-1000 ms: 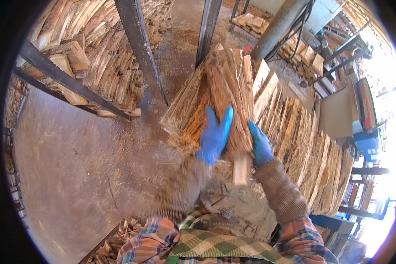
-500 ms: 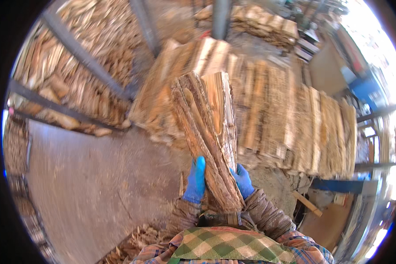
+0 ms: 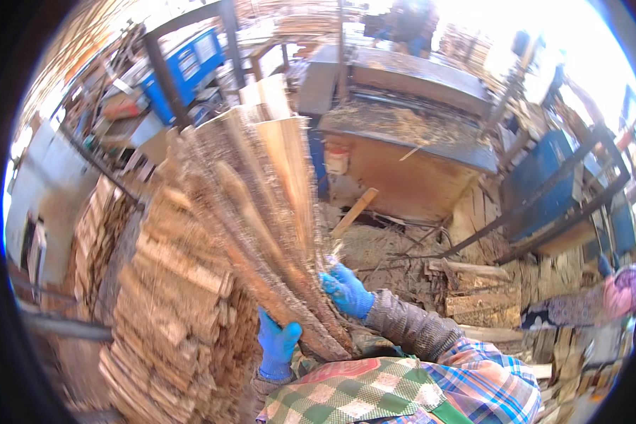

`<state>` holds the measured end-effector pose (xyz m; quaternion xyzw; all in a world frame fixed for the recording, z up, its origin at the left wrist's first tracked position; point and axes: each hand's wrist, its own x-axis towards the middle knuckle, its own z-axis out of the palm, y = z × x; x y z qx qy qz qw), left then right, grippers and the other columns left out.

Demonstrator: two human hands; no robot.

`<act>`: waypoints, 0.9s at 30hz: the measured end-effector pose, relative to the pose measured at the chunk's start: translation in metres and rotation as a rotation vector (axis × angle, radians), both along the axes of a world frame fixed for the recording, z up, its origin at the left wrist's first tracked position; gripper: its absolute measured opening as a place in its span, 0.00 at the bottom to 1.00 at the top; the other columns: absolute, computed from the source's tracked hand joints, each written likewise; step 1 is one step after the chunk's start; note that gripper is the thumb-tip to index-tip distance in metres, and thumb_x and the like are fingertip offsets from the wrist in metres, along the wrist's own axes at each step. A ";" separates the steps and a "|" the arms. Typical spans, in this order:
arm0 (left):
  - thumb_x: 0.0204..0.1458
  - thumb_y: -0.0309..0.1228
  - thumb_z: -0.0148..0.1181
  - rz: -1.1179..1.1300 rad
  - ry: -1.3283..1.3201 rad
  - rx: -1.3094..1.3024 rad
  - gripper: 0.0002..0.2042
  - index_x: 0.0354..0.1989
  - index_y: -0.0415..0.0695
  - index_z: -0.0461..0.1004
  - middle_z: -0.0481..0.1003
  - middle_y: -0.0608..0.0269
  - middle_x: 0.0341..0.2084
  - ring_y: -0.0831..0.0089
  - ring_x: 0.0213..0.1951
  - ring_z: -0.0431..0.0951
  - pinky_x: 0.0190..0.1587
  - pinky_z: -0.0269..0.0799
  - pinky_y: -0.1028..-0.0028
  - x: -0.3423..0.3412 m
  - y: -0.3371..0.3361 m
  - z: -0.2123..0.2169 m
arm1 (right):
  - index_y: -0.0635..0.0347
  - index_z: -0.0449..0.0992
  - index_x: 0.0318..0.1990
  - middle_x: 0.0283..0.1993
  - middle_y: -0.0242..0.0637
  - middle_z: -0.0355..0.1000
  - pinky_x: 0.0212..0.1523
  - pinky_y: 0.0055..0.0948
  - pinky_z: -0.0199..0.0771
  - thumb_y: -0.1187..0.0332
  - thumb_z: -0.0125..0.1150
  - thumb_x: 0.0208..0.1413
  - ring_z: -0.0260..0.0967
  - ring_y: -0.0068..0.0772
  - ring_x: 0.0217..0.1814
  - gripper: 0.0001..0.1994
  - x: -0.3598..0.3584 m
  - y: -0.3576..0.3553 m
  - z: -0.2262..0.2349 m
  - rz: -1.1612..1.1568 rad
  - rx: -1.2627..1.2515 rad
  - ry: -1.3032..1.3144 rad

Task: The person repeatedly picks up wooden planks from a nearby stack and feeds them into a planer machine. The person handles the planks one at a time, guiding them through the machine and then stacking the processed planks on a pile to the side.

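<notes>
Both my hands wear blue gloves and hold a bundle of rough, bark-edged wooden boards (image 3: 251, 226) upright and tilted in front of my body. My left hand (image 3: 279, 343) closes round its lower left side, with the thumb showing and the other fingers partly hidden. On the right side, my right hand (image 3: 348, 290) grips the boards' edge higher up. The boards fan out toward their far ends. Their lower end rests close against my checked green apron (image 3: 360, 389). Left of the bundle rises a tall stack of similar boards (image 3: 169, 297).
Ahead stands a rusty brown machine (image 3: 403, 177) with sawdust on top. A loose wooden stick (image 3: 353, 212) leans before it. Metal rails (image 3: 565, 233) and a blue machine (image 3: 540, 184) are at right, near a person in pink (image 3: 625, 293). A low board pile (image 3: 484, 297) lies to the right.
My view has turned to the right, bringing the brown machine ahead and the board stack to my left. The bundle stays in both hands and now leans further left.
</notes>
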<state>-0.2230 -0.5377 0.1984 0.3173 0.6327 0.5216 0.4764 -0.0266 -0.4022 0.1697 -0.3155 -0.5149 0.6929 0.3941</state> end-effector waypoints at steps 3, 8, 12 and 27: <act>0.47 0.42 0.77 -0.283 0.002 -0.079 0.54 0.78 0.42 0.45 0.67 0.54 0.64 0.65 0.59 0.72 0.59 0.73 0.62 0.040 0.088 0.011 | 0.65 0.65 0.68 0.63 0.40 0.71 0.65 0.34 0.65 0.63 0.53 0.72 0.65 0.30 0.64 0.23 0.050 0.041 0.002 -0.255 0.206 0.016; 0.50 0.47 0.74 -0.688 -0.158 -0.021 0.52 0.78 0.43 0.46 0.66 0.56 0.66 0.63 0.63 0.69 0.64 0.68 0.61 0.058 0.210 -0.021 | 0.66 0.66 0.67 0.60 0.39 0.73 0.62 0.35 0.68 0.63 0.56 0.71 0.68 0.31 0.59 0.24 0.086 0.080 0.012 -0.597 0.062 -0.086; 0.60 0.61 0.58 -0.819 -0.659 -0.092 0.47 0.79 0.45 0.46 0.62 0.53 0.70 0.56 0.67 0.67 0.67 0.67 0.56 0.100 0.344 -0.078 | 0.64 0.60 0.72 0.63 0.48 0.72 0.64 0.39 0.68 0.56 0.60 0.69 0.71 0.39 0.61 0.31 0.113 0.162 0.036 -0.717 -0.067 -0.225; 0.63 0.62 0.52 -1.092 -1.727 -0.313 0.43 0.79 0.54 0.46 0.52 0.53 0.76 0.49 0.73 0.57 0.74 0.59 0.46 0.114 0.490 -0.132 | 0.61 0.56 0.77 0.78 0.33 0.57 0.74 0.30 0.58 0.67 0.69 0.62 0.56 0.31 0.76 0.38 0.105 0.175 0.014 -0.807 -0.544 0.261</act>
